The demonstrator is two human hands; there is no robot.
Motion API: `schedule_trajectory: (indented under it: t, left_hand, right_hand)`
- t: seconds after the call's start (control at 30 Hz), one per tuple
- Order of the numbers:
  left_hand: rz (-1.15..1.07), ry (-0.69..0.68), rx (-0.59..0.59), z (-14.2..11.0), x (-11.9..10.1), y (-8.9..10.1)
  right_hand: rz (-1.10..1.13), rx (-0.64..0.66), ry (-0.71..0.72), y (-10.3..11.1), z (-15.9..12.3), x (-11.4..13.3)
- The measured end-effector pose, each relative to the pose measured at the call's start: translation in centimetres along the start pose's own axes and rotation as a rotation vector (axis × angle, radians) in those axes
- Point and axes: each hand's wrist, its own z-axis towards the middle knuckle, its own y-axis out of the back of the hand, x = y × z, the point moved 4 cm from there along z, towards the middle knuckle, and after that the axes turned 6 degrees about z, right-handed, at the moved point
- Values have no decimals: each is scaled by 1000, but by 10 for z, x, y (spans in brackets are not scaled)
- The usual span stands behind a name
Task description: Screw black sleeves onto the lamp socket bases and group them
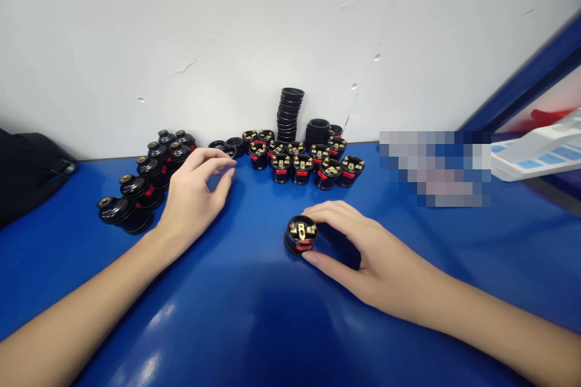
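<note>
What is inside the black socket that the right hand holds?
Inside the socket, gold-coloured contacts are visible. What lies directly beneath them cannot be seen, because they cover it.

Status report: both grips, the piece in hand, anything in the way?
Left grip: open, near black rings. Right grip: holding black connector body, terminals up. Similar connector bodies beyond it, not in the way.

Black socket (301, 234) upright, open-topped, brass contacts (302, 231), red tab (304, 247); black rings (235, 146) farther back, left.
</note>
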Motion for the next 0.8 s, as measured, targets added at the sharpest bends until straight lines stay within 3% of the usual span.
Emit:
schedule_trajectory:
  t: [0.27,0.4,0.53,0.8]
  left_hand:
    - [-172,-125,311,-7,-14,-8]
    - [-187,-130,321,-9,-18,-7]
    - [-190,-58,276,-7,-17,-5]
    - [-491,175,410,-14,-13,-17]
  right_hand:
    - [-25,-5,5,0,-1,0]
    - [-12,-16,-20,0,0,1]
    - [3,-11,-33,0,-1,1]
    - [38,-19,-89,2,-1,5]
